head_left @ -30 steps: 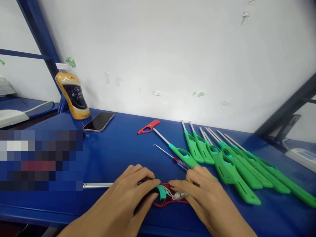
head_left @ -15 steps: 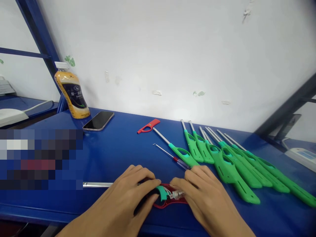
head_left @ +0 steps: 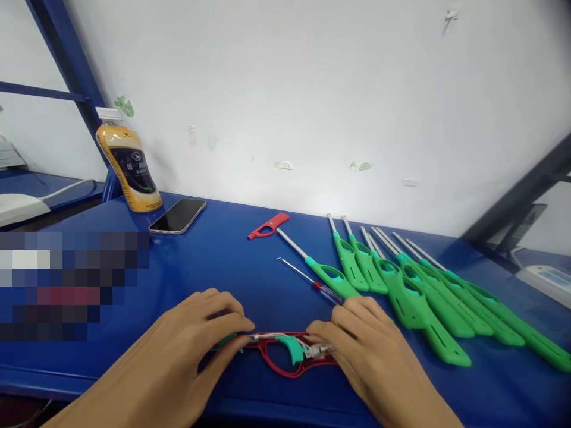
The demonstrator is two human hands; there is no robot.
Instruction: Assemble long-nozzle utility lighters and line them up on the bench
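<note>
An opened gas lighter (head_left: 285, 373) lies at the table's front, its red half shell showing white wires, a teal trigger (head_left: 292, 349) and a small clear-and-metal part (head_left: 317, 351). My left hand (head_left: 191, 345) is closed at the front end of the lighter, thumb and fingertips pinching near a wire end; a bit of teal shows beneath these fingers. My right hand (head_left: 375, 351) grips the handle end, fingers over the shell and covering its rear. Just beyond my right hand lie a screwdriver-like hooked tool (head_left: 328, 292) with a clear handle and a green lighter (head_left: 332, 276).
Several green lighters (head_left: 410, 303) with metal tubes lie to the right. A loose red half shell (head_left: 270, 226) is farther back. A phone (head_left: 178, 216) and a yellow drink bottle (head_left: 129, 163) stand at the back left, near the white wall (head_left: 276, 89).
My left hand has slid left along the lighter, from the trigger area to the front end, uncovering the red trigger loop. The metal tube seen earlier at left is now hidden. My right hand stays put.
</note>
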